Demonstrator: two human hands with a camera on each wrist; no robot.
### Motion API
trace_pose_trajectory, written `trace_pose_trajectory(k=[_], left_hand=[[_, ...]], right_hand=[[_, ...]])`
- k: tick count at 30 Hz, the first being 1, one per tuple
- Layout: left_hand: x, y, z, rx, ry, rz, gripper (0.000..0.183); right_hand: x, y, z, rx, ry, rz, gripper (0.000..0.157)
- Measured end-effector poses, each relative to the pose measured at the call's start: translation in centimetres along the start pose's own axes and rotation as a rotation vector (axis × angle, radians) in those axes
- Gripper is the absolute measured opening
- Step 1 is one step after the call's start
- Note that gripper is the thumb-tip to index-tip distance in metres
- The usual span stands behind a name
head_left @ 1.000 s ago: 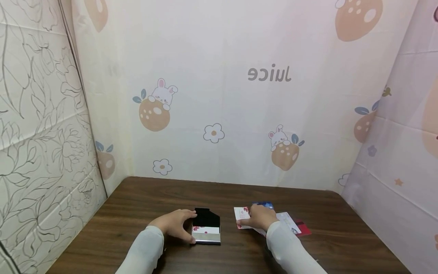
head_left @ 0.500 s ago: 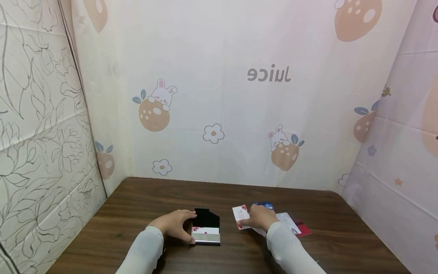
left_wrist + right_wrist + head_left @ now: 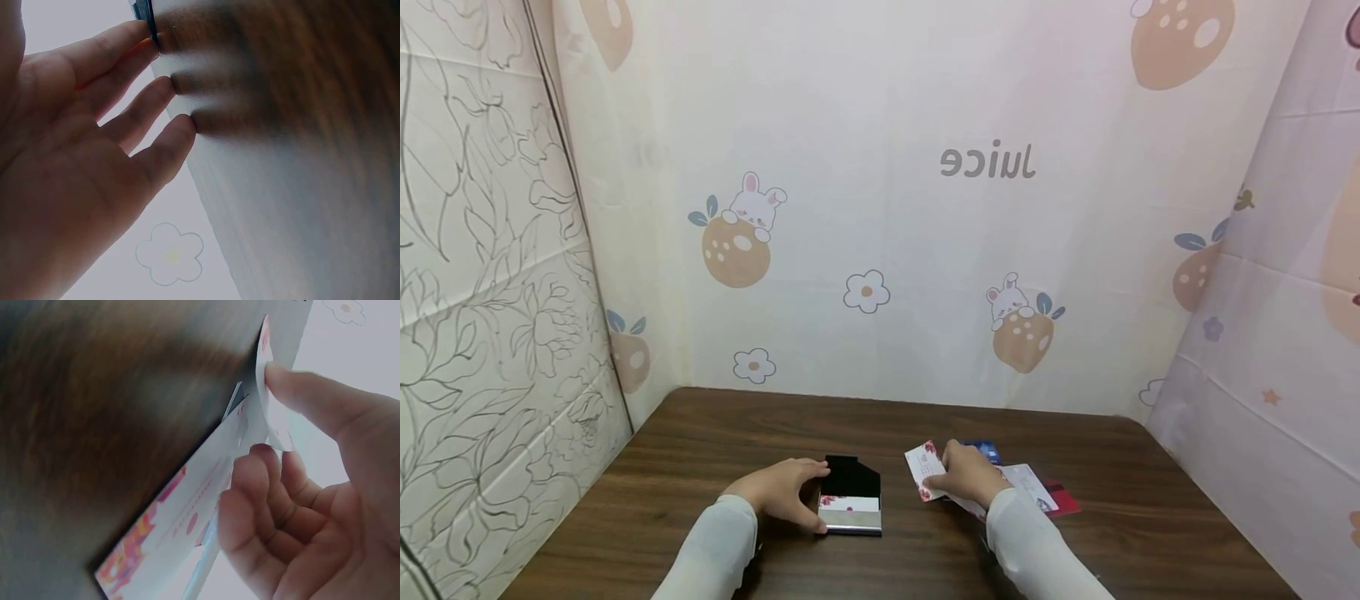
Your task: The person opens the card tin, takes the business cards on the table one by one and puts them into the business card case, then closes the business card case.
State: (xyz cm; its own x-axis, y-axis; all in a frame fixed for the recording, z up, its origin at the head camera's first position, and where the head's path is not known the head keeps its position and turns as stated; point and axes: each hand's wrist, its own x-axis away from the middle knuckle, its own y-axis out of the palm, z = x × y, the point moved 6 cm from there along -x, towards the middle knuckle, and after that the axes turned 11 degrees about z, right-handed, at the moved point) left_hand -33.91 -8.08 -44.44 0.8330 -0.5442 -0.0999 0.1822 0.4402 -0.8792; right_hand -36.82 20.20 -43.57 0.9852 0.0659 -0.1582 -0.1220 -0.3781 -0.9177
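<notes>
An opened card case (image 3: 850, 518) with a black lid lining lies on the table, holding white cards with red flowers. My left hand (image 3: 780, 490) rests at the case's left side, thumb at its near corner and a fingertip farther up that side. In the left wrist view, the fingers (image 3: 147, 119) are extended, with tips on the tabletop and at the dark case edge. My right hand (image 3: 968, 475) pinches a white floral business card (image 3: 922, 472) by its right side. In the right wrist view, the held card bends slightly; another floral card (image 3: 181, 512) lies beneath the fingers.
Several loose cards spread around the right hand: a blue one (image 3: 988, 452) behind, a white one (image 3: 1026, 483) to the right, and a red one (image 3: 1063, 500) partly under it. A printed curtain (image 3: 880, 208) hangs behind the wooden table (image 3: 775, 417).
The pinched business card has turned, lifting away from the other cards and tilting to the left. My left hand and the card case have stayed in place.
</notes>
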Motion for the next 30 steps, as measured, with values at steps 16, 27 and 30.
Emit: trace_pose_trajectory(k=[16, 27, 30], left_hand=[[0.14, 0.08, 0.15, -0.009, 0.006, -0.001, 0.09], [0.04, 0.04, 0.04, -0.016, 0.006, 0.002, 0.09], [0.02, 0.07, 0.0, -0.018, 0.008, 0.001, 0.09]], right_hand=[[0.23, -0.49, -0.32, -0.165, -0.047, 0.05, 0.033], [-0.19, -0.46, -0.21, -0.196, -0.057, 0.095, 0.017], [-0.29, -0.49, -0.1, -0.21, -0.049, 0.105, 0.015]])
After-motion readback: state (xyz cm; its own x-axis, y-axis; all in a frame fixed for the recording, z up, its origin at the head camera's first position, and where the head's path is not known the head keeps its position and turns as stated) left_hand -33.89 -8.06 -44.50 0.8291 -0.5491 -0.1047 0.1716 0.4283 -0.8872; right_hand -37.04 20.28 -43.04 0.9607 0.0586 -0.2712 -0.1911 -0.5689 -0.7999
